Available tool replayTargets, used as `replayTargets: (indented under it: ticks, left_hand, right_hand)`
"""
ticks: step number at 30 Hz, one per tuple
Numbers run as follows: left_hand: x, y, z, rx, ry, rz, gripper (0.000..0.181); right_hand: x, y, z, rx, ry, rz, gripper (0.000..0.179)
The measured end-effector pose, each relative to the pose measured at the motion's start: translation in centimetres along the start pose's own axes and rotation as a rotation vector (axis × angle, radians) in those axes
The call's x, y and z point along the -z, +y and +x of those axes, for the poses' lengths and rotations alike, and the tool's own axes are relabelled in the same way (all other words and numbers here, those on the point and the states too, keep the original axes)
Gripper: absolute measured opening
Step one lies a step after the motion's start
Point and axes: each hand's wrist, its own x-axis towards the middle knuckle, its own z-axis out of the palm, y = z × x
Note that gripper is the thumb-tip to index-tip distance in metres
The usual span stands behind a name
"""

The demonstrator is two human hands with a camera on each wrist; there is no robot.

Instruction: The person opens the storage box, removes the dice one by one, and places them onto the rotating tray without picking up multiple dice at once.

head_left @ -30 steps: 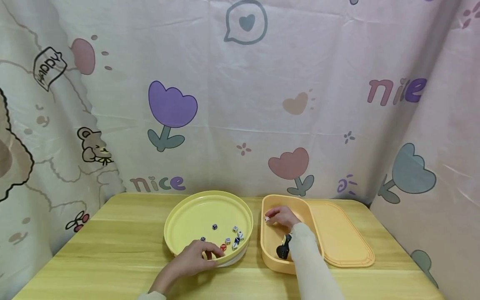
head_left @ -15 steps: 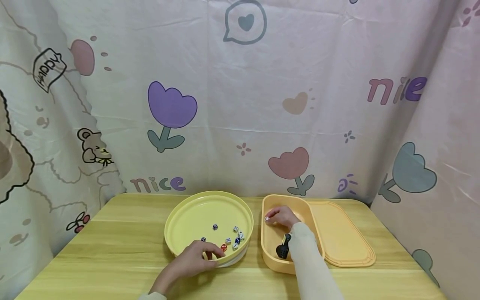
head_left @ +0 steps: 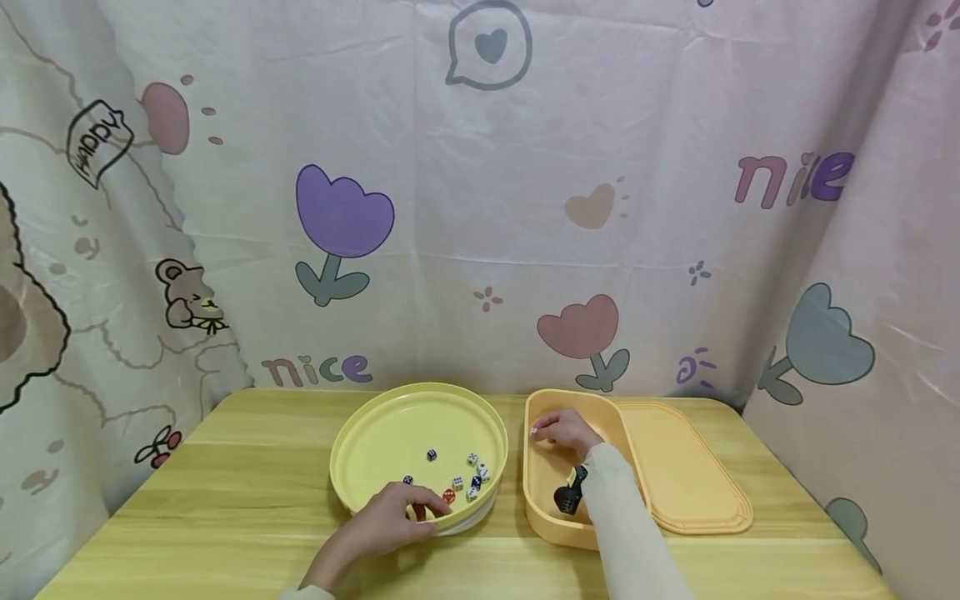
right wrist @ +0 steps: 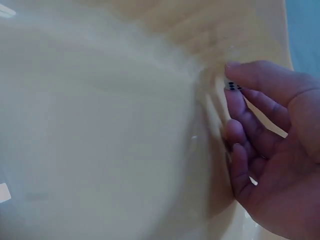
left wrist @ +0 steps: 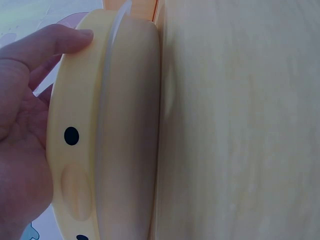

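My right hand (head_left: 568, 430) is inside the orange box (head_left: 531, 500) and pinches a white die (right wrist: 232, 85) with black dots between thumb and forefinger, close to the box's wall. My left hand (head_left: 386, 518) holds the near rim of a round yellow tray (head_left: 397, 429). In the left wrist view its thumb (left wrist: 77, 41) lies on the tray's outer wall while the fingers reach over the rim. On the tray lie a red die (head_left: 448, 497), a dark die (head_left: 431, 455), a white die (head_left: 458, 483) and several others, mostly grouped at the right side.
An orange lid (head_left: 686, 467) lies flat against the box's right side. Both containers stand on a wooden table (head_left: 187, 500). Behind it hangs a printed curtain (head_left: 465, 208), with more curtain at either side.
My right hand has risen slightly inside the box, the white die still pinched. The left hand has stayed on the tray rim, and the dice on the tray lie as before.
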Motion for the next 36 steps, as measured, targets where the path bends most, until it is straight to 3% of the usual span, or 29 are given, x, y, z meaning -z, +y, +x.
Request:
replayTargets:
  ticks: [7, 11, 17, 26, 36]
  left_hand:
    - [0.0, 0.0, 0.0, -0.018, 0.005, 0.002, 0.018]
    - [0.1, 0.0, 0.1, -0.024, 0.007, 0.007, 0.02]
    - [0.1, 0.0, 0.1, -0.019, 0.008, 0.008, 0.02]
    - [0.1, 0.0, 0.0, -0.006, 0.003, -0.003, 0.02]
    - [0.1, 0.0, 0.1, -0.009, -0.002, -0.003, 0.019]
  right_hand:
    - [1.7, -0.8, -0.6, 0.084, -0.194, -0.02, 0.012]
    - [2.4, -1.3, -0.9, 0.123, -0.199, -0.076, 0.014]
    - [2.6, -2.3, -1.6, 0.161, -0.079, -0.133, 0.011]
    - [2.0, -5.7, -3.3, 0.182, 0.118, -0.085, 0.01]
    - [-0.1, -9.0, -5.9, 0.434, 0.325, -0.164, 0.006]
